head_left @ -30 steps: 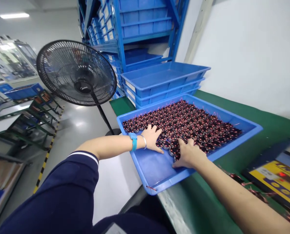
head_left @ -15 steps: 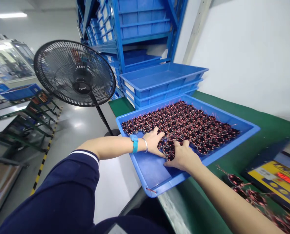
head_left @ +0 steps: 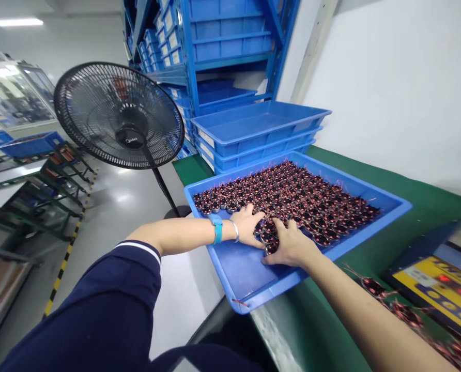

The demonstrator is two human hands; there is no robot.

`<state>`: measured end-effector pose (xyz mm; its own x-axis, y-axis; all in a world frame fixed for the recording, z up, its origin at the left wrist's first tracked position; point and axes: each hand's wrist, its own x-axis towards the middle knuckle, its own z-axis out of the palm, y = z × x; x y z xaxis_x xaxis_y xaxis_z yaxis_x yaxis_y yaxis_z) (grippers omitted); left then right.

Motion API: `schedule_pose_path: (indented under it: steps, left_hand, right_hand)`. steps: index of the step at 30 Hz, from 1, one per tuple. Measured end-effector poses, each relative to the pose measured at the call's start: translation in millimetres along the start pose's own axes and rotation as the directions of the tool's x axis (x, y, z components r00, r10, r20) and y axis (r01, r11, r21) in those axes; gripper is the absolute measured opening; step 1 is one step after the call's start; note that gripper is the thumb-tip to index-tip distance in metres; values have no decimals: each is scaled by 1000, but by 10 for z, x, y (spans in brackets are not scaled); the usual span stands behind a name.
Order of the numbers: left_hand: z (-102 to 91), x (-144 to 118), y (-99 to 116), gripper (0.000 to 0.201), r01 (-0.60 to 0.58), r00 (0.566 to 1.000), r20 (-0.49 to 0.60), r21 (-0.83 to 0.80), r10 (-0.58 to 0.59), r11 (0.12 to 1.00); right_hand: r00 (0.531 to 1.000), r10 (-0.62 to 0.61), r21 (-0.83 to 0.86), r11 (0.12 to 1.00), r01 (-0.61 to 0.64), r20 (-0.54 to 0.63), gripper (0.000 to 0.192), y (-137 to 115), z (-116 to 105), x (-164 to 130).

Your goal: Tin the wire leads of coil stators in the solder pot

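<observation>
Green bench (head_left: 389,186) along a white wall, carrying a stack of empty blue trays (head_left: 254,129) at the far end and, nearer, one wide blue tray (head_left: 249,279) hanging a little over the bench edge. Beyond, blue shelving with bins (head_left: 218,36) and a black pedestal fan (head_left: 118,116) on the shop floor. Inside the near tray, copper-wound coils (head_left: 300,194) packed close in rows across the far and middle part, roughly three quarters of the floor covered; near strip of blue floor bare, so by the look of it most of the filling done and only that last strip left. Left hand (head_left: 248,226), blue wristband and bangle at the wrist, flat and open, fingers spread on the front edge of the coil mass. Right hand (head_left: 288,243) just beside it, also open, palm down, pressing on the nearest coils, gripping nothing. More loose coils (head_left: 393,302) on the bench at right, near a yellow-faced device (head_left: 440,289).
</observation>
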<state>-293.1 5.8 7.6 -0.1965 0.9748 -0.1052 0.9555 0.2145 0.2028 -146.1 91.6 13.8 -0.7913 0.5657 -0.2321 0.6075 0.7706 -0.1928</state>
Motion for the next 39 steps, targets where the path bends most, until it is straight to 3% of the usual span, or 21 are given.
schedule_pose_path:
  steps: [7, 12, 18, 25, 33, 39]
  left_hand:
    - [-79, 8, 23, 101, 25, 997, 68, 31, -27, 999]
    - [-127, -4, 57, 97, 33, 991, 125, 39, -38, 999]
    - [-148, 31, 95, 96, 116, 976, 181, 17, -118, 993]
    - [-261, 50, 83, 133, 87, 947, 310, -4, -82, 996]
    - [-220, 124, 67, 97, 134, 959, 259, -46, -118, 990]
    - [-235, 129, 168, 95, 182, 950, 258, 7, -178, 983]
  right_hand:
    - [999, 15, -2, 1000, -15, 34, 125, -18, -40, 48]
    - [999, 19, -9, 1000, -19, 43, 115, -25, -58, 57]
    - [998, 48, -8, 999, -47, 28, 113, -67, -59, 59]
    - [998, 57, 28, 998, -58, 30, 130, -44, 20, 102]
    - [997, 79, 73, 994, -81, 24, 116, -24, 57, 145]
    - [986, 167, 100, 981, -165, -9, 113, -102, 77, 174]
